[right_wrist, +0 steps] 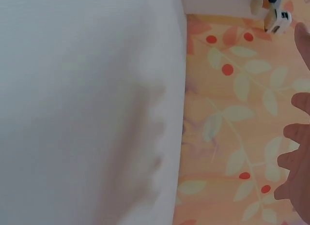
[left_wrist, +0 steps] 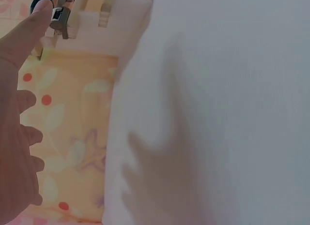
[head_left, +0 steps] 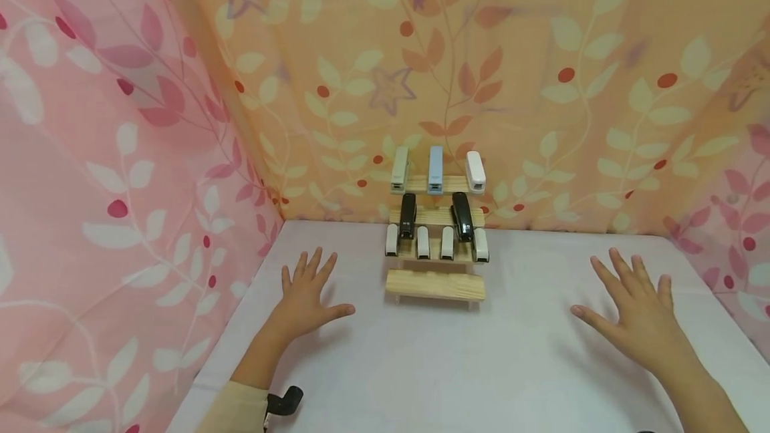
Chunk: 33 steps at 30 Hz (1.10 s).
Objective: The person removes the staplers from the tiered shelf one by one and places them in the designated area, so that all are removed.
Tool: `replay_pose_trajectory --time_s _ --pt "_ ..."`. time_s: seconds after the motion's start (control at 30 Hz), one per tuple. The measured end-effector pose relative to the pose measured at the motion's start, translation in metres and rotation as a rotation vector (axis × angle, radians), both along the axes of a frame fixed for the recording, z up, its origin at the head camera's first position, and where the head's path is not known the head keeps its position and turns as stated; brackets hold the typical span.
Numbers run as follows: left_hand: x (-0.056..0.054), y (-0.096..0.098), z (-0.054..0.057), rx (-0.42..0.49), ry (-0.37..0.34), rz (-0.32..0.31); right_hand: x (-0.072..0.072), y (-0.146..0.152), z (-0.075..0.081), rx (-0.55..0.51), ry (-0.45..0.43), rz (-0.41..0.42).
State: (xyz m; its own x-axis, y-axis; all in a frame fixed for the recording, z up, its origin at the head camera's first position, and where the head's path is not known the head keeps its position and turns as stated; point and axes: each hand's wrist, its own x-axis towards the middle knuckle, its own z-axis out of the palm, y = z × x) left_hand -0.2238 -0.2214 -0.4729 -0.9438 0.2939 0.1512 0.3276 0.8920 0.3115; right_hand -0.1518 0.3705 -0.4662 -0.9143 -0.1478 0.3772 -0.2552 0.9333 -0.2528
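Fingers spread wide, my left hand (head_left: pixel 303 303) hovers over the left side of the white table and holds nothing. My right hand (head_left: pixel 644 323) is likewise spread above the right side, with nothing in it. Between them at the back stands a tiered wooden rack (head_left: pixel 434 284) of staplers. Its top tier carries a grey-green stapler (head_left: pixel 400 169), a light blue stapler (head_left: pixel 436 169) and a white stapler (head_left: pixel 475 171). Two black staplers, one left (head_left: pixel 408 216) and one right (head_left: pixel 462 216), lean on the tier below. Several small white staplers (head_left: pixel 423 243) line the tier under those.
The white tabletop (head_left: pixel 421 366) ends at an orange leaf-patterned cloth (head_left: pixel 337 85) behind the rack. Pink patterned cloth (head_left: pixel 120 232) hangs along the left side, and more pink cloth (head_left: pixel 748 219) hangs at the right. A black fitting (head_left: pixel 285 401) sits at the left wrist.
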Motion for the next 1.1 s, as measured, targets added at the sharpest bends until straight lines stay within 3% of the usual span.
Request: replay_pose_trajectory --time_s 0.27,0.57,0.87,1.1 --pt "-0.008 0.016 -0.01 0.056 -0.053 -0.016 -0.015 -0.011 0.012 -0.106 -0.009 0.021" --pt "-0.015 0.034 -0.015 0.202 -0.131 -0.053 -0.037 -0.022 0.031 -0.235 0.01 0.036" --pt "-0.022 0.052 -0.027 0.497 -0.266 -0.026 -0.057 -0.041 0.048 -0.37 -0.039 0.052" --pt "-0.024 0.065 -0.036 0.661 -0.304 -0.032 -0.07 -0.06 0.059 -0.421 -0.098 0.048"
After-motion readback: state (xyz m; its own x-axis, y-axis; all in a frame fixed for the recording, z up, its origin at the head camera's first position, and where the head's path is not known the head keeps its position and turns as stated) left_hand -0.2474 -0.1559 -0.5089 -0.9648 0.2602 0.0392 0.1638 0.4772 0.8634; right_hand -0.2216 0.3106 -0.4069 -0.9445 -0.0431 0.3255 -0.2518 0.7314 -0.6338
